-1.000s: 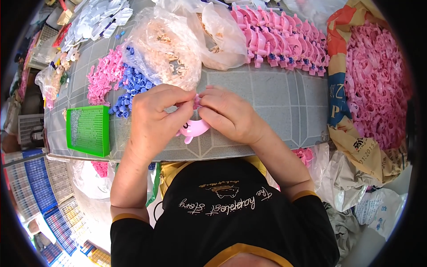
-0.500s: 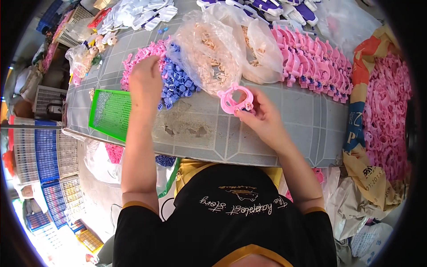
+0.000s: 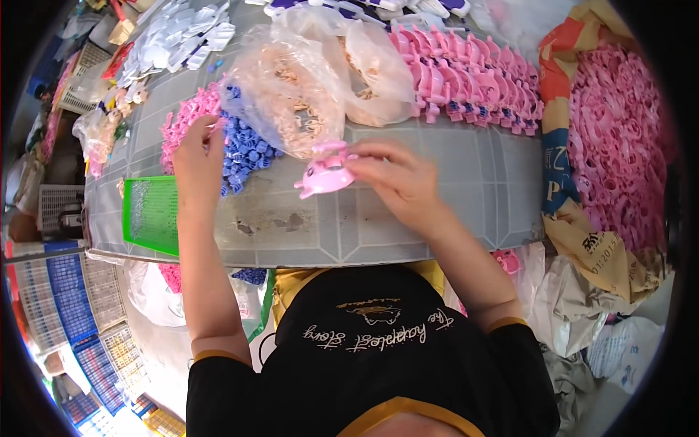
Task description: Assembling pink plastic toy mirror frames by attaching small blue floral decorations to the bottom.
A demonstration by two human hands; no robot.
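Note:
My right hand holds a pink plastic ring-shaped part over the middle of the table. It is tilted so that its rounded side, with small ear-like tips, shows. Over on the left, my left hand is closed at the edge of a pile of small pink plastic pieces. A bit of pink shows at its fingertips, seemingly a small pink piece. Beside that hand lies a heap of small blue plastic pieces.
A green plastic basket stands by my left forearm. Behind are clear bags of peach-coloured pieces and rows of pink ring-shaped parts. White parts lie at the far left; an open sack of pink parts stands at the right.
The pink ring-shaped part has turned in my right hand, from its open ring facing up to its rounded side. My left hand remains at the pink pile. The whole view has shifted.

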